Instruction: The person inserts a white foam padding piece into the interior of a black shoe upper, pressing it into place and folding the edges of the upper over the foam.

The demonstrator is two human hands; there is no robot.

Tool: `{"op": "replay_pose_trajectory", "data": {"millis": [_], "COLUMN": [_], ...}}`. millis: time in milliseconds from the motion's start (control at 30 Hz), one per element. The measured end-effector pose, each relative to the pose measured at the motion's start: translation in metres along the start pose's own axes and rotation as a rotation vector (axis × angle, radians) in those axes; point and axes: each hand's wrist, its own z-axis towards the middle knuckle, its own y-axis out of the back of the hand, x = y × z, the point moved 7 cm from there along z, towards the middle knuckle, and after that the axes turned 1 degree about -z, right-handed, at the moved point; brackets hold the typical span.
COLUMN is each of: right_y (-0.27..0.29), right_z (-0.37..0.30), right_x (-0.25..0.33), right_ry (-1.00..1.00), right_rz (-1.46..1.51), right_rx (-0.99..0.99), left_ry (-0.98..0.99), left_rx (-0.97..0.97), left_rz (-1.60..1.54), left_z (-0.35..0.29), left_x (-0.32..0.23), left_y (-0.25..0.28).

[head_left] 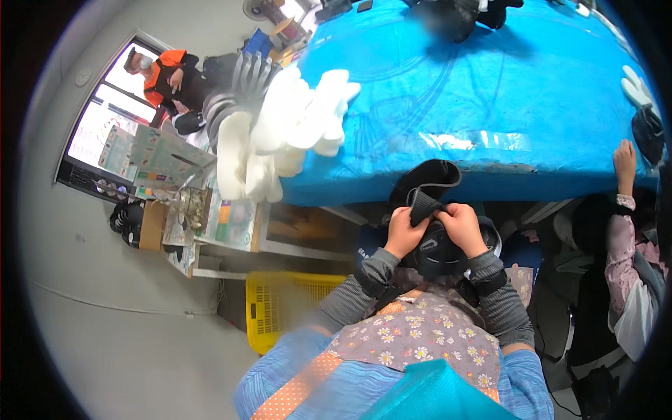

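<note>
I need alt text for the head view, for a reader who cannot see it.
Both hands, left hand and right hand, pinch a black padded strap piece at the edge of a blue-covered table. White foam shapes pile at its left; a yellow crate sits below.

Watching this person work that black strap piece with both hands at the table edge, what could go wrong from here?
The black padded piece is gripped only by the left hand and right hand over the lap, off the blue table; a slip could drop it to the floor. The pile of white foam pieces overhangs the table corner and might topple. A neighbour's hand rests close by, so elbows could bump.
</note>
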Motion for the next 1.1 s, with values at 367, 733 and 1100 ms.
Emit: {"op": "replay_pose_trajectory", "data": {"millis": [367,733,1100], "right_y": [0.015,0.003,0.017], "right_z": [-0.004,0.001,-0.013], "right_x": [0.044,0.021,0.035], "right_ry": [0.162,-0.037,0.237], "right_rz": [-0.024,-0.041,-0.109], "right_rx": [-0.034,0.010,-0.177], "left_ry": [-0.169,0.084,0.052], "left_rx": [-0.075,0.016,0.213], "left_rz": [0.054,-0.368,-0.215], "left_z": [0.002,0.004,0.019], "left_x": [-0.020,0.011,-0.019], "left_y": [0.013,-0.007,0.005]}}
